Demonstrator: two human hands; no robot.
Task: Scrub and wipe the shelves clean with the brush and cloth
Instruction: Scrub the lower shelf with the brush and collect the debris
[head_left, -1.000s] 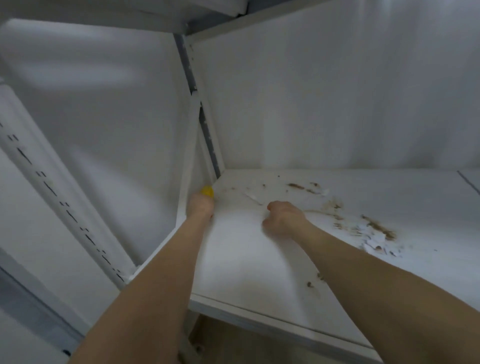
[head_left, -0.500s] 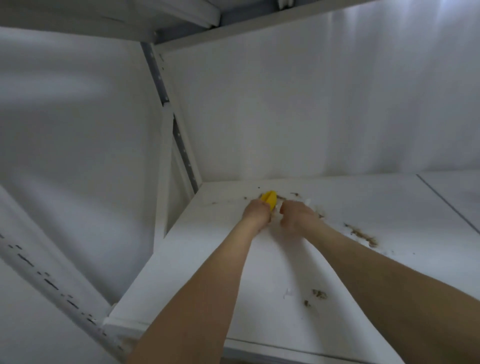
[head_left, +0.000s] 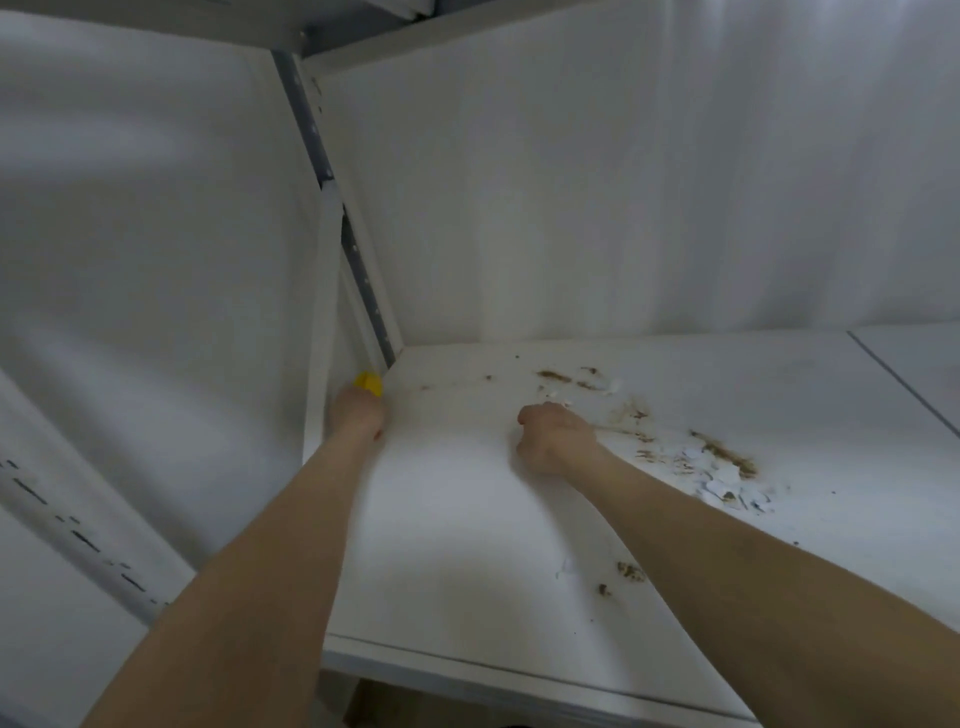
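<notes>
Operator: Where is the brush?
Manual: Your left hand grips it at the left rear corner of the shelf.
Operator: And the right hand?
Manual: Your fingers are curled and rest on the shelf. What they hold cannot be determined.

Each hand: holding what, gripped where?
Left hand grips the yellow brush; only its end shows past the fist, so grip point unclear. Right hand is curled on the shelf; contents cannot be told.

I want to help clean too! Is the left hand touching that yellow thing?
Touching. The head view shows the yellow brush poking out of the left hand, whose fingers curl round it.
</notes>
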